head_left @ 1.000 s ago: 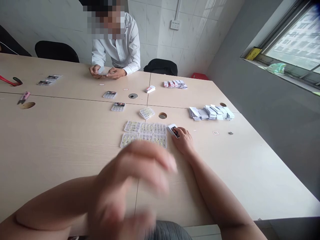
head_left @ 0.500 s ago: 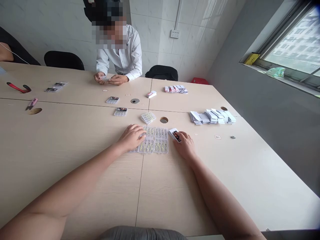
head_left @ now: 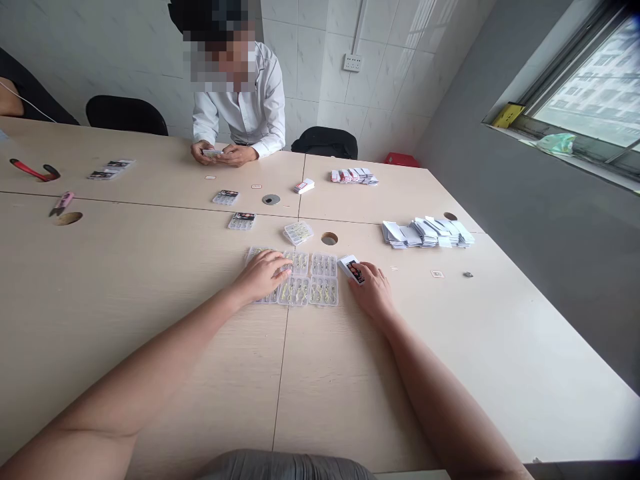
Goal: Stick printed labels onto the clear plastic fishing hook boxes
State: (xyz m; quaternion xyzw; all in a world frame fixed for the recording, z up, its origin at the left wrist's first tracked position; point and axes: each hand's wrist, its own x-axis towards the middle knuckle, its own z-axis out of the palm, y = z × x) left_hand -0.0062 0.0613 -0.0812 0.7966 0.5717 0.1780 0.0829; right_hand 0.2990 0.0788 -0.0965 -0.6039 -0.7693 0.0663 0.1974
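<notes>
Six clear cases (head_left: 323,291) of small yellowish pieces lie in two rows, the left hand (head_left: 263,275) palm down over the left ones, its fingers loosely spread and clasping nothing that shows. The right hand (head_left: 373,287) rests on a card stack (head_left: 349,262) just beside the right-hand cases; whether it grips or merely covers the cards, I cannot tell. Just beyond the left hand's fingertips sit more cases, loosely piled (head_left: 299,233), with a round table hole (head_left: 330,238) between them and the right hand's cards. Farther out from the left hand are two dark-labelled cases (head_left: 243,221). White paper bundles (head_left: 427,233) stand ahead and to the right of the right hand, and a small metal piece (head_left: 468,274) lies well to its right. The left hand hides much of the two leftmost cases; the right hand covers the near end of its stack. Across the table, a co-worker in white (head_left: 240,120) holds something pale, mostly hidden by fingers; another person (head_left: 30,87) is cut off at the left edge.
</notes>
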